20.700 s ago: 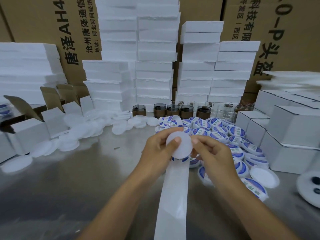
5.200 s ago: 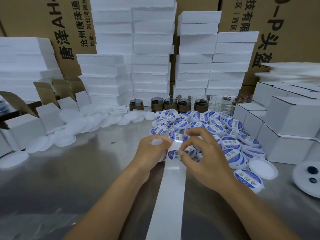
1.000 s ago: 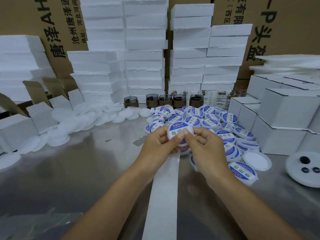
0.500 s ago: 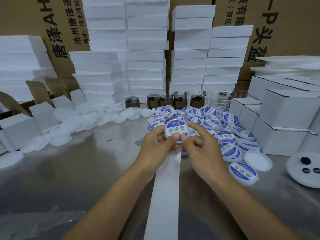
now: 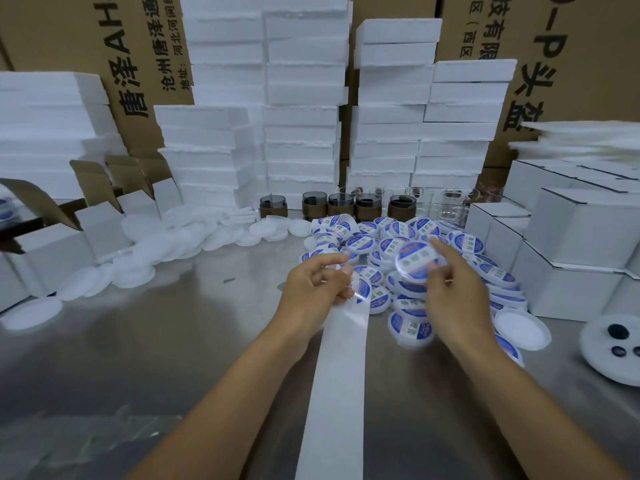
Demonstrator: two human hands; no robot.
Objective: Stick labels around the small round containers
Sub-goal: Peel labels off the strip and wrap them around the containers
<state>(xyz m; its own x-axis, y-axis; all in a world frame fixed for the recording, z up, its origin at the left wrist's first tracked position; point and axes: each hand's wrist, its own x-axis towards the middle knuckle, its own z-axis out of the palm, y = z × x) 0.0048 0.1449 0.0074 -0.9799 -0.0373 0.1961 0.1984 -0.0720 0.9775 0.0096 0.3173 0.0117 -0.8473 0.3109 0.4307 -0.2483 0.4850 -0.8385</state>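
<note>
My right hand holds a small round white container with a blue and white label on its face, raised over the pile of labelled containers. My left hand grips the upper end of the long white label strip, which runs down the steel table toward me. A blue label shows at the strip's top by my left fingertips. The held container is blurred.
Plain white lids lie scattered at the left by open white cartons. Dark jars line the back before foam stacks. White boxes stand at the right; a white lid and a round white disc lie near them.
My hands have parted. The right hand carried the labelled container to the right over the pile, and the left hand dropped back onto the top of the label strip.
</note>
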